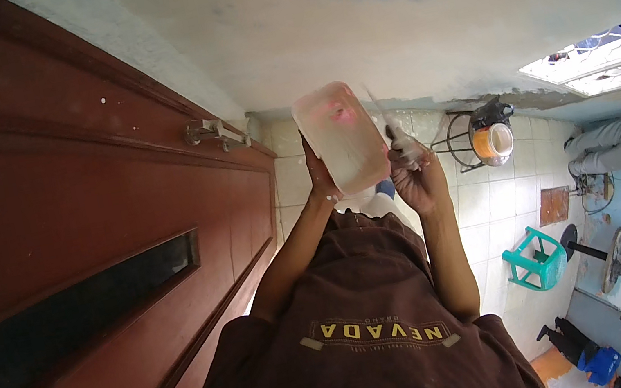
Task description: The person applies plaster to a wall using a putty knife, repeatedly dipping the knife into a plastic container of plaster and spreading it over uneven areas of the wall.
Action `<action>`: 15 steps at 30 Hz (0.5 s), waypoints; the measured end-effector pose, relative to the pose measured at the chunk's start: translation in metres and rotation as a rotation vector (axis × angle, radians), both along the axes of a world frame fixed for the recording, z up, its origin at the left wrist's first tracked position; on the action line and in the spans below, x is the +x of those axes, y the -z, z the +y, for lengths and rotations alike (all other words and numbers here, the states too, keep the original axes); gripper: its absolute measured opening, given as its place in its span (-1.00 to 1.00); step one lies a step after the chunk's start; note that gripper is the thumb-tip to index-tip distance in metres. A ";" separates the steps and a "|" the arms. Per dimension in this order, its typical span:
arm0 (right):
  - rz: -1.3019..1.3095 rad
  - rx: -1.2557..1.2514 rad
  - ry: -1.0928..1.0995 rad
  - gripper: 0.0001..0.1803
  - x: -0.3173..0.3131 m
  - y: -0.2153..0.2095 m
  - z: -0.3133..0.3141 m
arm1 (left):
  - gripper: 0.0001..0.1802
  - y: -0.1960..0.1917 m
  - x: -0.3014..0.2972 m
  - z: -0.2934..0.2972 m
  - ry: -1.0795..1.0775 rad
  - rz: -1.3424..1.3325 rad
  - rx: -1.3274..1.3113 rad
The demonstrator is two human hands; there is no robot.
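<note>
My left hand grips the long side and lower end of a rectangular plastic tub, whitish with pink stains. A pale layer coats its inside, with a bright pink patch toward the far end. Just right of the tub, my right hand is closed around a scraper smeared with whitish stuff. Its thin blade points up toward the wall and is blurred, so its exact shape is unclear. Both hands are in front of my brown shirt, close to the wall.
A brown door with a metal handle fills the left. To the right, a round stool bears an orange-and-white bucket and a black bag. Farther right are a green plastic stool, a round-topped table and a grilled window.
</note>
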State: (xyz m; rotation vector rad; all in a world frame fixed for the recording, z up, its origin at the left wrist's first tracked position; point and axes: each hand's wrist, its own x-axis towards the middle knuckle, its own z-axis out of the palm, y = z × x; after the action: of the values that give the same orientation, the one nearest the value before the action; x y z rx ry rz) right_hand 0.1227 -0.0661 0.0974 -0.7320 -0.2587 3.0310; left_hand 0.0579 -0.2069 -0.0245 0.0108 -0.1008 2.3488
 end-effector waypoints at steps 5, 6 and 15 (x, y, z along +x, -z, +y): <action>0.255 -0.580 -0.005 -0.55 0.010 0.013 0.006 | -0.18 0.016 0.005 0.004 -0.094 -0.004 -0.112; 0.249 -0.609 0.006 -0.54 0.010 0.007 0.004 | -0.16 0.024 0.004 0.006 -0.081 -0.005 -0.127; -0.051 0.003 0.290 -0.73 -0.003 0.004 0.046 | -0.25 0.015 -0.017 0.007 -0.276 -0.068 -0.342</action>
State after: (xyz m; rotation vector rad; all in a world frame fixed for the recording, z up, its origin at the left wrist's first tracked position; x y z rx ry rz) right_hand 0.1196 -0.0203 0.0932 -0.7728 -0.1433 2.7409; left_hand 0.0405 -0.2001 -0.0392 -0.2362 0.2877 2.6126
